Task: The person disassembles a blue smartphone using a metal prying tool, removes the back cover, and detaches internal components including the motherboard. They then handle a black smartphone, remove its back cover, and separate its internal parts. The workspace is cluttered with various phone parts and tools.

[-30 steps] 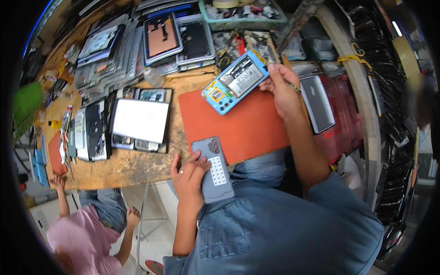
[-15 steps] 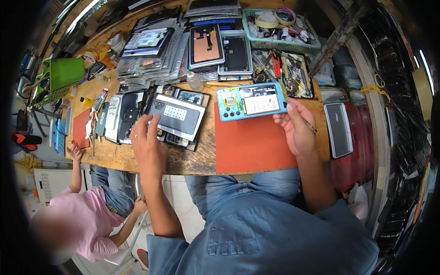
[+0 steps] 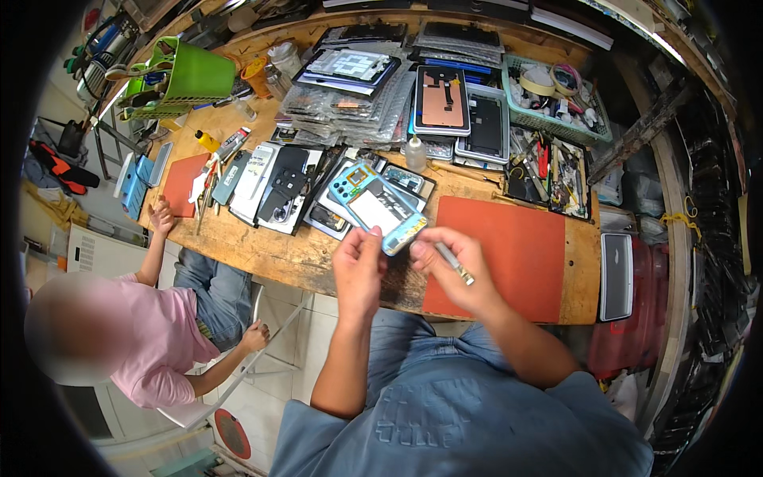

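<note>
An opened light-blue smartphone (image 3: 380, 208) is tilted in front of me, its battery, camera lenses and inner parts exposed. My left hand (image 3: 358, 270) is closed on its lower edge, thumb on top. My right hand (image 3: 461, 270) is closed round a slim silver tool with a brass-coloured end (image 3: 455, 262), perhaps a screwdriver; its tip is hidden. The right fingertips are at the phone's lower right corner; whether they grip it too, I cannot tell. Behind the phone lie loose phone parts and a dark tray (image 3: 425, 191).
An orange-red mat (image 3: 501, 262) lies on the wooden bench to the right. Behind are a dropper bottle (image 3: 415, 153), stacked tablets (image 3: 442, 99), a tool tray (image 3: 548, 171) and a green basket (image 3: 199, 73). A seated person in a pink shirt (image 3: 163, 334) rests a hand on the bench at left.
The phone has moved left and toward me off the mat, and is turned. My left hand has come from the loose parts to hold it. The view has shifted left.
</note>
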Demonstrator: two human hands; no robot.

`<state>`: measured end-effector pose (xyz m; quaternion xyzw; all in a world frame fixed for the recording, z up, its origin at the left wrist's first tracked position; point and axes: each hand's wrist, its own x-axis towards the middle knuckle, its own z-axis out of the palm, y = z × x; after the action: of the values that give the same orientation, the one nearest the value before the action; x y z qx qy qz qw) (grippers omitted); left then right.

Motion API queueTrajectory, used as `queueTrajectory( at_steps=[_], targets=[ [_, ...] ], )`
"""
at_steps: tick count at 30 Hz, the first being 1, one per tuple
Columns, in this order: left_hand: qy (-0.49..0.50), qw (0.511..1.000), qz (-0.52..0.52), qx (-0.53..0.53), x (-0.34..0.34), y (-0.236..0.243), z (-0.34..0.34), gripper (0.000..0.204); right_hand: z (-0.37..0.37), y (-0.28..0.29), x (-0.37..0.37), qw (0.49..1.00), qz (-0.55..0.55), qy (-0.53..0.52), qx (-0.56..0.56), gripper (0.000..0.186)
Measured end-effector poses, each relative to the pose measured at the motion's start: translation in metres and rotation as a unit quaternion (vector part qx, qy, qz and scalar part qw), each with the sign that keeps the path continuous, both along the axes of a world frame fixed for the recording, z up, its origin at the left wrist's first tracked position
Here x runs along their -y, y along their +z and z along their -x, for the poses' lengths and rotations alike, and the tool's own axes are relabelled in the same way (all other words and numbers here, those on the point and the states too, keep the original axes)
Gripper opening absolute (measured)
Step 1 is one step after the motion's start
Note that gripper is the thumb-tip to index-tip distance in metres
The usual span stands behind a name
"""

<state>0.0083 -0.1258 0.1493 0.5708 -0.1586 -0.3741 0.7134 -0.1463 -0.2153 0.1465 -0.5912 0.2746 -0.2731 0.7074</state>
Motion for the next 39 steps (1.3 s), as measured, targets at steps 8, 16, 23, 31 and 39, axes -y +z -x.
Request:
queueTrajectory(
  at_steps=[8, 16, 23, 31, 39],
  targets=[
    [0.033, 0.928, -0.226, 0.293, -0.010, -0.019, -0.045, 0.045, -0.035, -0.014, 0.062, 0.906, 0.380, -0.104, -0.155, 0.029],
    [0.069, 0.912, -0.219, 0.340, -0.021, -0.028, -0.014, 0.038, -0.046, -0.022, 0.072, 0.912, 0.364, -0.059, -0.181, 0.023],
    [0.014, 0.992, 0.017, 0.123, -0.046, -0.038, -0.006, 0.058, -0.020, 0.007, 0.019, 0.954, 0.232, -0.103, -0.161, 0.022],
    [0.088, 0.987, 0.126, 0.053, -0.091, 0.008, -0.039, 0.065, -0.004, 0.023, -0.011, 0.925, 0.369, -0.080, -0.053, 0.028],
    [0.247, 0.957, 0.075, 0.131, -0.155, 0.005, -0.212, 0.050, 0.063, -0.004, 0.071, 0.928, 0.267, -0.108, -0.234, 0.015]
  ],
)
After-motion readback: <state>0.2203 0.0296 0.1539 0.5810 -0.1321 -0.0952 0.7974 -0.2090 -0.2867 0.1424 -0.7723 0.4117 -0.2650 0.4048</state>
